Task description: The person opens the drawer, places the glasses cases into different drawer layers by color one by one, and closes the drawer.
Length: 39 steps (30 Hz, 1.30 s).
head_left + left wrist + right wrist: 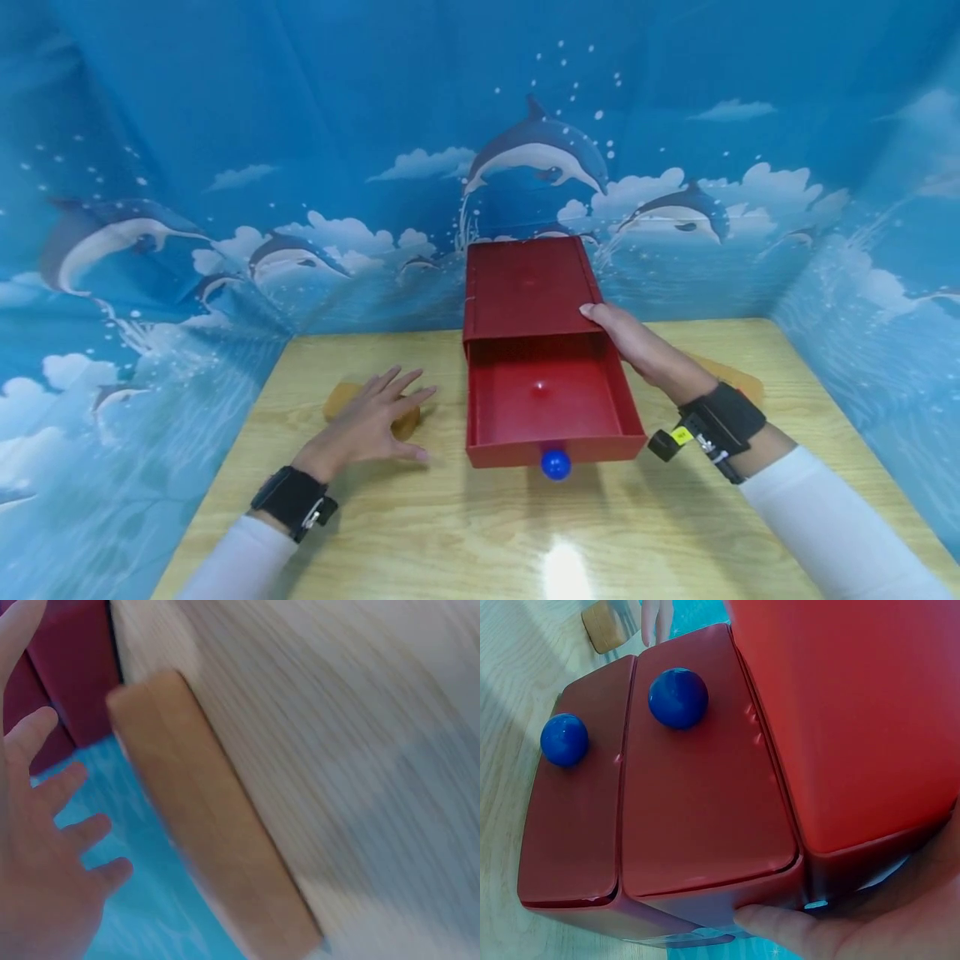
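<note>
A red drawer box (525,287) stands at the back middle of the table. Its top drawer (540,450) is pulled out, showing a bare inside and a blue knob (556,465) on its front. Two lower drawers (705,787) with blue knobs are closed in the right wrist view. My right hand (648,354) rests on the box's right side, thumb on the top edge and a finger along the side. My left hand (367,425), fingers spread, holds nothing. It overlaps a light brown block (214,817) left of the box, partly hiding it in the head view.
Another light brown piece (738,382) lies behind my right forearm, partly covered by it. A blue curtain (375,167) printed with dolphins hangs behind the wooden table (420,533) and along both sides.
</note>
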Tool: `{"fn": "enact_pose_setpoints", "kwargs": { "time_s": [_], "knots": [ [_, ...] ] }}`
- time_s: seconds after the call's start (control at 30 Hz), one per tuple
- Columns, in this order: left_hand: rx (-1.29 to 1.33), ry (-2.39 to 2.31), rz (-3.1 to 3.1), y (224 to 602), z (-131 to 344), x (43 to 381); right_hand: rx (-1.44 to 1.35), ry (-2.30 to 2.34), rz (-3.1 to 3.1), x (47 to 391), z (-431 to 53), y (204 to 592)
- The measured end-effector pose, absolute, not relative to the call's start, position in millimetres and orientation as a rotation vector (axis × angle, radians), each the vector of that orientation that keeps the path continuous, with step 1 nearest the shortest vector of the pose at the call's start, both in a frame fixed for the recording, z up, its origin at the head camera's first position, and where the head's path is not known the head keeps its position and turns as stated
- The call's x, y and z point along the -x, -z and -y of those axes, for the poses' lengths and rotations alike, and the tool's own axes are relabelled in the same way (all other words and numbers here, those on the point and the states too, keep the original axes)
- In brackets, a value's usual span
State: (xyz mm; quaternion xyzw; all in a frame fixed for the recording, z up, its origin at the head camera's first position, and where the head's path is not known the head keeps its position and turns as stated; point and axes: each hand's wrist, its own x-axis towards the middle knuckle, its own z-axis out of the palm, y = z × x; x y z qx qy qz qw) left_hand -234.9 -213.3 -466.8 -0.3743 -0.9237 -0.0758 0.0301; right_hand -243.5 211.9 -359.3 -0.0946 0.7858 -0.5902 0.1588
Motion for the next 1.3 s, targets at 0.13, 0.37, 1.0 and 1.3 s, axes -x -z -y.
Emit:
{"fn": "enact_pose_setpoints", "kwargs": {
  "time_s": [0.13, 0.37, 1.0, 1.3],
  "knots": [
    [1.093, 0.214, 2.858, 475, 230, 242, 0.261, 1.672, -2.260, 245, -211, 360],
    [1.004, 0.104, 2.869, 489, 247, 252, 0.237, 1.659, -2.270, 246, -211, 360],
    [0.954, 0.162, 2.837, 505, 255, 263, 0.243, 1.675, -2.262, 243, -210, 361],
    [0.788, 0.187, 2.963, 500, 244, 255, 0.256, 1.681, -2.255, 244, -210, 361]
  ]
}}
